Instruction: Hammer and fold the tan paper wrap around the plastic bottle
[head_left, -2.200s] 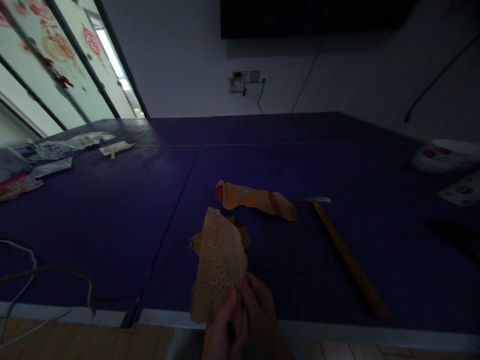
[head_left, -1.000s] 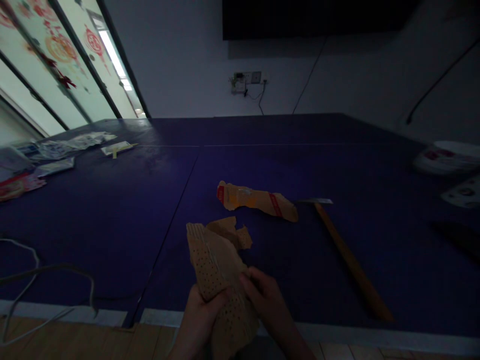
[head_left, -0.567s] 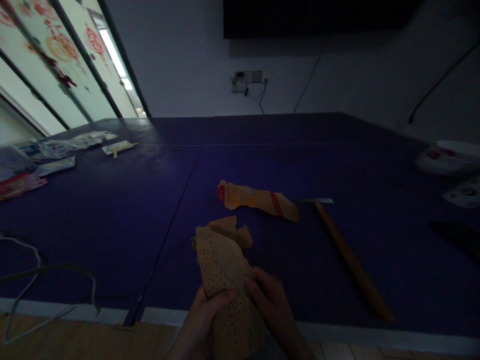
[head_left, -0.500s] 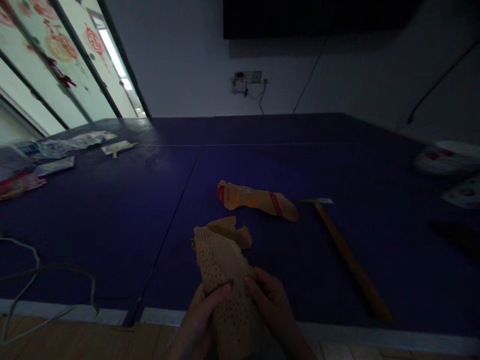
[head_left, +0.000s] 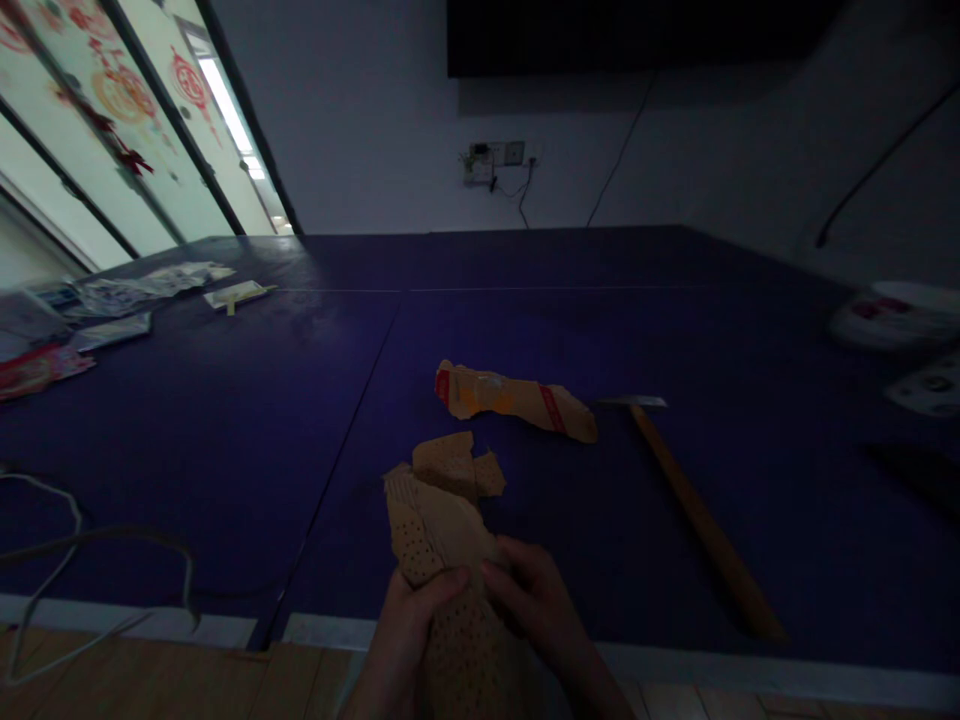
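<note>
A long piece of brown cardboard [head_left: 469, 650] dotted with small dark holes is held at the table's front edge. My left hand [head_left: 409, 625] grips its left side, thumb on top. On its right side my right hand [head_left: 536, 600] pinches the edge, thumb and fingers close to my left thumb. Just beyond its far end lie small torn cardboard scraps [head_left: 444, 464]. Farther back is a torn cardboard strip [head_left: 517, 398] with red and orange print. To the right rests a hammer-like tool [head_left: 701, 515] with a wooden handle and a thin metal head.
The dark blue table [head_left: 300, 400] has a seam left of the cardboard. Pale cables [head_left: 75, 530] loop at the front left. Plastic packets [head_left: 112, 330] lie at the far left. A white round container [head_left: 900, 315] stands at the right, near a dark object [head_left: 911, 475].
The held cardboard has shifted slightly down toward me, and its far end has dropped. My hands have moved slightly closer together on it.
</note>
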